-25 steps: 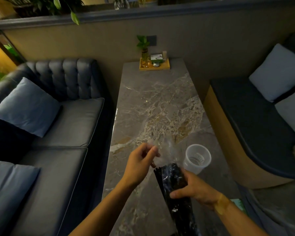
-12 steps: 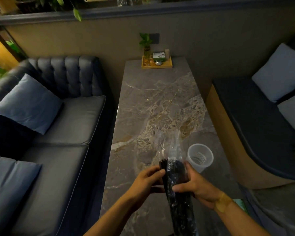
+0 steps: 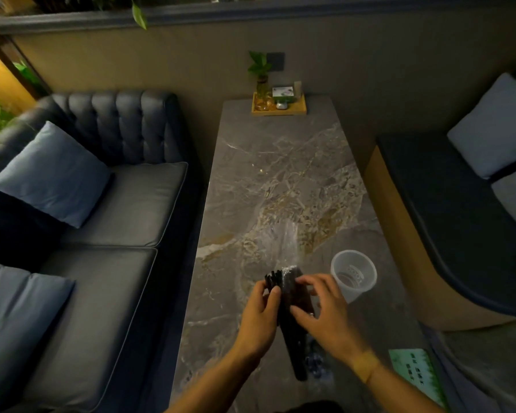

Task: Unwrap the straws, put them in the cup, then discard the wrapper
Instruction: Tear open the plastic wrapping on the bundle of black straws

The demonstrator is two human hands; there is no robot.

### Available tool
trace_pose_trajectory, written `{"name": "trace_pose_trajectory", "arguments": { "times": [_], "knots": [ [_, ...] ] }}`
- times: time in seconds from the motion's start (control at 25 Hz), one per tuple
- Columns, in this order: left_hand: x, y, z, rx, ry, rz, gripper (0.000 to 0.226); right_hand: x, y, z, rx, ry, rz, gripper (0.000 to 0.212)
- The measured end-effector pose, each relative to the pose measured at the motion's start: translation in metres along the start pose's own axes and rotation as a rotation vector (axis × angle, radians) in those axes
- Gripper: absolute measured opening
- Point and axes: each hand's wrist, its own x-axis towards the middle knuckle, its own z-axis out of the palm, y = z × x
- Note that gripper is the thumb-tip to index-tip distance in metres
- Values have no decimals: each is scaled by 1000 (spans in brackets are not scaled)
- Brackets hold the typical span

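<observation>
A bundle of black straws [image 3: 292, 332] in a clear plastic wrapper [image 3: 288, 242] is held upright-tilted over the near part of the marble table [image 3: 280, 174]. My left hand [image 3: 259, 317] grips the bundle on its left side near the top. On the bundle's right side my right hand [image 3: 325, 311] holds it, fingers spread over the wrapper. The straw ends [image 3: 276, 277] stick out at the top, and the loose wrapper rises above them. A clear plastic cup [image 3: 353, 275] stands on the table just right of my hands, with nothing in it.
A yellow tray [image 3: 279, 105] with a small plant and small items sits at the table's far end. A dark sofa [image 3: 102, 234] with blue cushions runs along the left, a bench [image 3: 447, 219] with pale cushions along the right. A green card [image 3: 414, 374] lies at the near right.
My left hand came down from the wrapper's top and took hold of the bundle's left side. The bundle turned more upright and its straw ends now show beyond the wrapper's edge.
</observation>
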Motion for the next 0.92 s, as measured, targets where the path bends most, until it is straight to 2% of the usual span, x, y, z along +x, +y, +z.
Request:
{"name": "trace_pose_trajectory", "arguments": {
  "times": [0.08, 0.2, 0.36, 0.4, 0.48, 0.6, 0.68, 0.92],
  "knots": [
    [1, -3, 1, 15, 15, 29, 13, 1, -5, 2, 86, 14, 56, 41],
    [0, -6, 4, 46, -2, 80, 12, 5, -5, 5, 213, 90, 156, 50],
    [1, -7, 3, 13, 18, 69, 12, 9, -5, 4, 297, 161, 206, 15],
    [2, -7, 1, -11, 24, 52, 12, 10, -5, 3, 343, 167, 228, 12],
    [3, -6, -5, -61, 6, 15, 15, 13, -7, -2, 485, 162, 290, 10],
    [7, -3, -9, -61, -80, -3, 32, 15, -11, -11, 630, 118, 339, 10],
    [11, -4, -10, -47, -87, -14, 41, 15, -12, -18, 646, 84, 331, 8],
    [20, -10, -21, -121, -116, -80, 47, 9, -6, -42, 662, 30, 316, 12]
  ]
}}
